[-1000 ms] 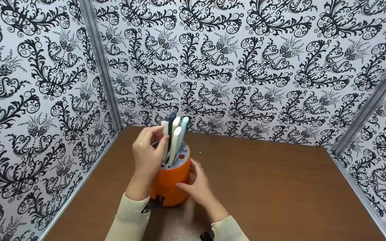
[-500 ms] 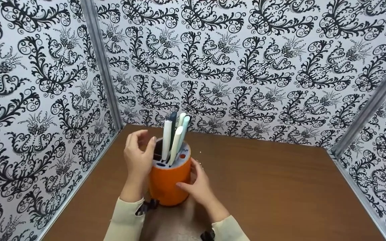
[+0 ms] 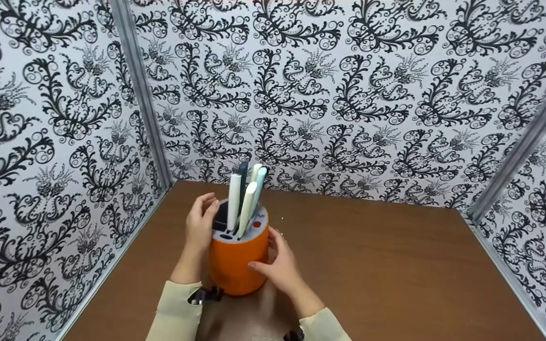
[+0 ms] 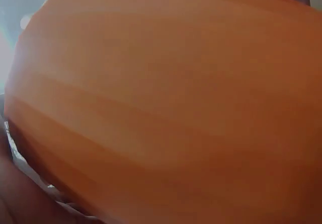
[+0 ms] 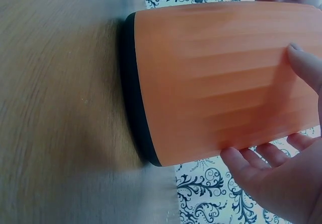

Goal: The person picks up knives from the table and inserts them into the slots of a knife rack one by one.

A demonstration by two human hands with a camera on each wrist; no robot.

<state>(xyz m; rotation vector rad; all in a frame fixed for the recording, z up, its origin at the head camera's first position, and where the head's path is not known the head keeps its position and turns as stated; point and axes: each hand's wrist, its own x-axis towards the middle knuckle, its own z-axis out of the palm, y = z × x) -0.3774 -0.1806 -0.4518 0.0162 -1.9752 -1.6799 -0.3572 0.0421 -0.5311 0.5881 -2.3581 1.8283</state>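
Observation:
An orange knife block (image 3: 237, 265) with a grey slotted top stands upright on the wooden table. Several knives are in it, handles up: a white handle (image 3: 234, 201), a cream handle (image 3: 246, 208), a light blue handle (image 3: 259, 182) and a dark one (image 3: 243, 170). My left hand (image 3: 199, 227) holds the block's upper left side, thumb near the rim and fingers reaching toward the back. On the right side my right hand (image 3: 280, 265) grips the block, its thumb across the front. In the right wrist view the block's black base (image 5: 135, 90) meets the table.
The brown table (image 3: 386, 265) stretches out to the right of the block. Walls with a black-and-white scroll pattern (image 3: 349, 94) enclose the back and both sides, with grey strips (image 3: 140, 90) at the corners.
My left hand has let go of the white handle, moved left off it, then come in against the block's upper left side. The right hand has stayed on the block.

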